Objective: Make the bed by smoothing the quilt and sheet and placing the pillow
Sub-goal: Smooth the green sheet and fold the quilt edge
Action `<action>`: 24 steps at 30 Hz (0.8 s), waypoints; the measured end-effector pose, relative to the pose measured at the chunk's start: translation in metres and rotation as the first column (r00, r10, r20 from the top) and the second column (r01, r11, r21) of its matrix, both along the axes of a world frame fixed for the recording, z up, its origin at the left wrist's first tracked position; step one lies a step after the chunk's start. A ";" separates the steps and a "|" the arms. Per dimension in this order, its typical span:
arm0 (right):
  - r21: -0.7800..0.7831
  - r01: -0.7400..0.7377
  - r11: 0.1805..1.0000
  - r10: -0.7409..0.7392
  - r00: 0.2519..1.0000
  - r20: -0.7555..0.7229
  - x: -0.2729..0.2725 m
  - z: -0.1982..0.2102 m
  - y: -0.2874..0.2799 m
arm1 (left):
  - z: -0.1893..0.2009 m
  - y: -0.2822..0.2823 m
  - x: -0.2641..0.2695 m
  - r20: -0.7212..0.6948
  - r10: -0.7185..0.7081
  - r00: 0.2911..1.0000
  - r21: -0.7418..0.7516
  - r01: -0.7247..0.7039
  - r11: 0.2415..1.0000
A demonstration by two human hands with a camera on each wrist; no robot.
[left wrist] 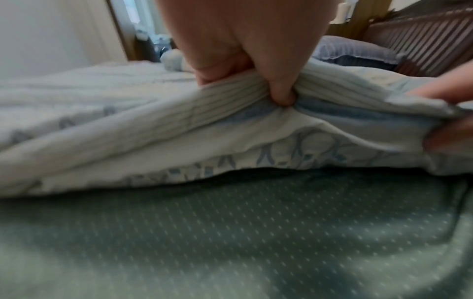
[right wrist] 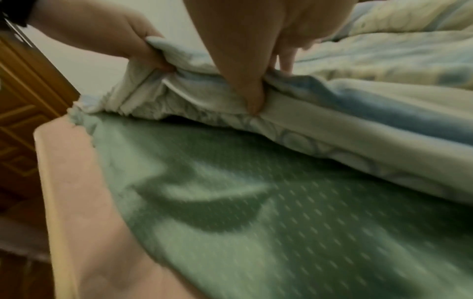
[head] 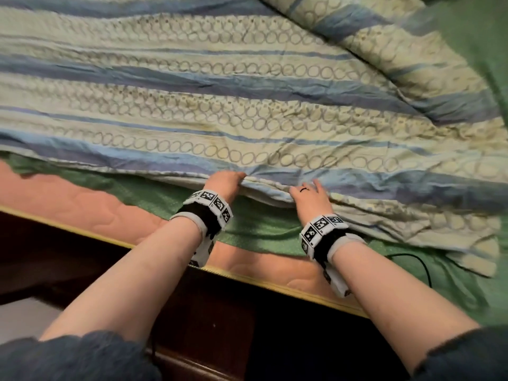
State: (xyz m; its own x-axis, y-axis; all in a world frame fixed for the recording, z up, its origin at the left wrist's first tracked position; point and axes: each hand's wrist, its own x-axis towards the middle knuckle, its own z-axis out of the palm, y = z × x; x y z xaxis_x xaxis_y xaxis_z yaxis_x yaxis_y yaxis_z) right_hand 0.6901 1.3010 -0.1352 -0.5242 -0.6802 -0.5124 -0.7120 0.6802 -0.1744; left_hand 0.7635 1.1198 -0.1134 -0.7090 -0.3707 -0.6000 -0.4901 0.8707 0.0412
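We're early on: left hand [head: 226,180] and right hand [head: 310,198] both pinch the striped quilt [head: 247,105] at its near edge, lifted off the green sheet [head: 264,229]. Quilt's far-right corner is folded back, sheet is wrinkled, and the pillow [left wrist: 358,53] at the headboard is unplaced.

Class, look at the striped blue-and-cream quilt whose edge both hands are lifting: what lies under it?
Under the striped blue-and-cream quilt a green dotted sheet shows where the left hand and right hand raise the edge. Farther in, the quilt covers everything.

Left hand [head: 224,181] and right hand [head: 309,198] grip striped quilt [head: 247,105] edge at 6 o'clock, above green sheet [head: 255,226].
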 end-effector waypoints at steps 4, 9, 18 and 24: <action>-0.045 0.052 0.998 -0.049 0.996 0.078 -0.009 0.039 -0.009 | 0.042 -0.012 -0.002 0.011 0.011 1.000 -0.017 -0.011 1.000; -0.076 -0.074 0.994 0.070 0.996 -0.055 -0.026 0.084 -0.016 | 0.071 -0.010 0.004 -0.005 0.083 0.997 -0.010 -0.083 0.996; 0.259 -0.295 0.920 0.248 0.948 0.199 0.011 0.020 -0.001 | 0.016 0.021 0.031 0.288 -0.015 0.957 0.169 -0.036 0.985; 0.183 -0.323 0.928 0.313 0.946 0.083 -0.012 0.035 0.007 | -0.010 0.072 0.027 0.092 0.043 0.995 0.249 -0.065 0.966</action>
